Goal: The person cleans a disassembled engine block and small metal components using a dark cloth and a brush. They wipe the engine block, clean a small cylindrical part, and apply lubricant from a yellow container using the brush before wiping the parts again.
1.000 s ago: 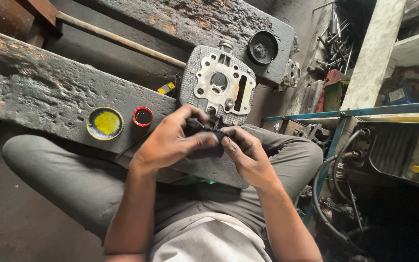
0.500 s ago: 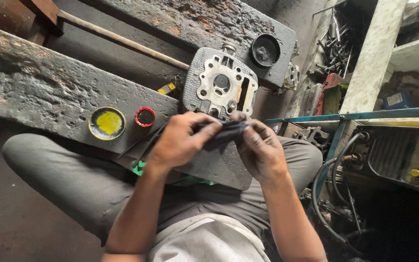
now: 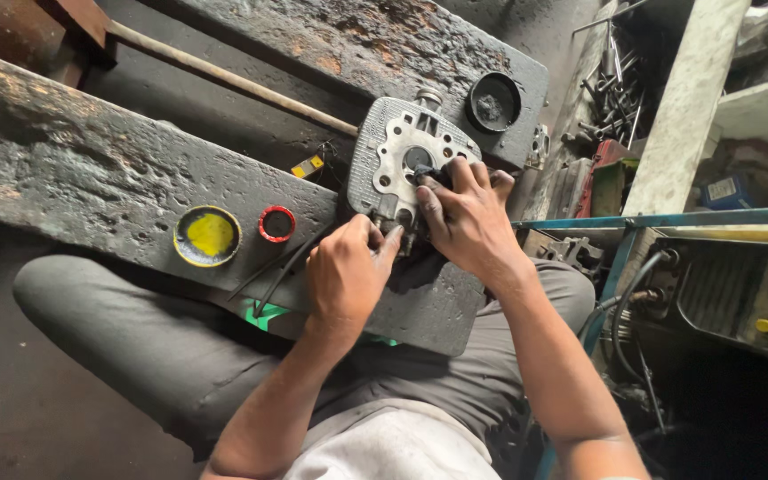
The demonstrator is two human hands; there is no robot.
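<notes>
A grey metal cylinder head (image 3: 390,142) with several holes lies on a blackened wooden bench (image 3: 91,178) in front of me. My right hand (image 3: 468,218) rests on its right side, fingers closed on a small dark rag (image 3: 431,174) pressed against the central bore. At the head's lower edge my left hand (image 3: 348,271) pinches the casting with thumb and forefinger. What lies under my right palm is hidden.
A yellow-filled round tin (image 3: 208,236) and a red ring (image 3: 276,223) sit on the bench to the left. A black round cup (image 3: 493,102) stands behind the head, near a long metal rod (image 3: 224,76). A machine with a yellow knob (image 3: 764,326) and cables is at right.
Both hands were together over my lap working a dark piece. They have moved up to the cylinder head; the right now presses the rag on it and the left grips its lower edge.
</notes>
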